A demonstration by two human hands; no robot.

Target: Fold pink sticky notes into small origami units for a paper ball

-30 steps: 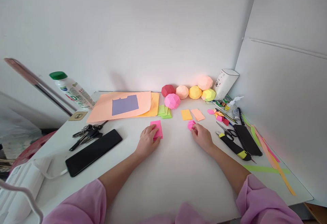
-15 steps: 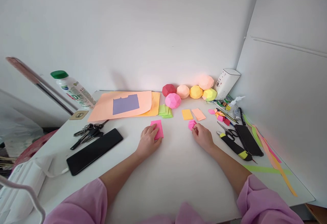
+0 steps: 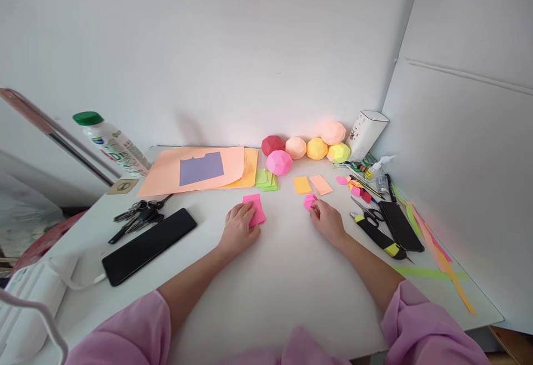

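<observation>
My left hand [image 3: 239,226] lies palm down on the white table, its fingers resting on a small stack of bright pink paper slips [image 3: 257,213]. Part of the stack is hidden under the fingertips. To the right, my right hand [image 3: 328,222] has thumb and fingertips closed on a small pink paper piece [image 3: 308,201] at the table surface. Just beyond the hands lie green paper slips [image 3: 268,182], an orange slip [image 3: 302,185] and a peach slip [image 3: 321,184]. A pink faceted paper ball [image 3: 279,163] stands behind the green slips.
More faceted balls [image 3: 317,148] line the wall beside a white box [image 3: 366,135]. Scissors [image 3: 375,218], a cutter [image 3: 381,237] and a black phone [image 3: 401,226] lie at right. Keys [image 3: 141,215], a black power bank [image 3: 150,247] and a bottle [image 3: 112,146] occupy the left.
The whole view has shifted slightly, so everything sits a little further left. The pink slips under my left hand look slightly more fanned. My right hand has kept its grip.
</observation>
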